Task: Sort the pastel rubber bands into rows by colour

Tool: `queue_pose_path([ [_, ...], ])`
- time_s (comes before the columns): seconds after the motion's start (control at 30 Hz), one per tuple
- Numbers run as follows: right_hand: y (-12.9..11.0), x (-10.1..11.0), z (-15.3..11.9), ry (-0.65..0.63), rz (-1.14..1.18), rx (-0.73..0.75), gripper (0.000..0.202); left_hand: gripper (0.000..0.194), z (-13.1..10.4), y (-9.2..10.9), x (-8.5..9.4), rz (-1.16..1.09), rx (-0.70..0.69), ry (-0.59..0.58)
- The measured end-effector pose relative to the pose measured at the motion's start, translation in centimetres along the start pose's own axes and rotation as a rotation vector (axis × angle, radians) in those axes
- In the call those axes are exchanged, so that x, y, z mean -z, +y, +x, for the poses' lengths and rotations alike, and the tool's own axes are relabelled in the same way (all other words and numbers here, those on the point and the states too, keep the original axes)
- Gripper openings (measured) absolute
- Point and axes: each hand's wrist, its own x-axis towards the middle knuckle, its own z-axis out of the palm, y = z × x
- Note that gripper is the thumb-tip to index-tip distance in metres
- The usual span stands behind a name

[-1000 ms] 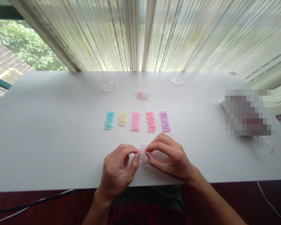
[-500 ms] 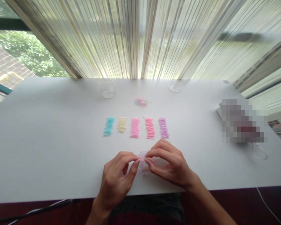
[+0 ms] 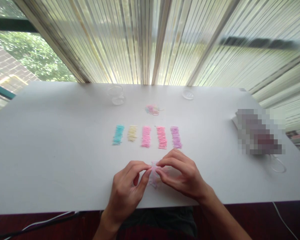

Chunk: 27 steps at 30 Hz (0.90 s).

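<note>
My left hand (image 3: 128, 186) and my right hand (image 3: 186, 176) meet near the table's front edge, thumb and forefinger pinched on each. Between the fingertips is a small pale pink rubber band (image 3: 153, 169), thin and blurred. Beneath it lies a loose heap of pastel rubber bands (image 3: 153, 183), partly covered by my right hand. Beyond my hands, bands lie in separate upright strips: teal (image 3: 118, 134), yellow (image 3: 132, 133), pink (image 3: 146, 136), coral pink (image 3: 161, 137) and purple (image 3: 176, 137), the last just past my right knuckles.
A small mixed heap of bands (image 3: 153, 109) sits behind the strips on the white table (image 3: 65, 176). A clear round container (image 3: 117, 98) stands back left, a clear lid (image 3: 188, 95) back right. A pixelated object (image 3: 258, 133) with a cord loop lies at right.
The whole view has shifted slightly, so the table things appear a little to the right. Both hands keep their pinch over the heap, with almost no movement between them.
</note>
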Motion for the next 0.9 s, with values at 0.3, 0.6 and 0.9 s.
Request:
queue_pose_path([
  [0.3,1.0,0.7,0.1,0.081,-0.176,-0.023,0.011,0.011,0.1,0.0,-0.1,0.021,0.032,0.013],
  [0.6,2.7,1.2,0.4,0.085,-0.503,-0.082,0.013,0.011,0.1,-0.1,-0.1,0.063,0.035,0.001],
  [0.9,2.8,0.9,0.7,0.099,-0.554,-0.110,0.015,0.008,0.1,-0.2,-0.1,0.063,0.056,-0.028],
])
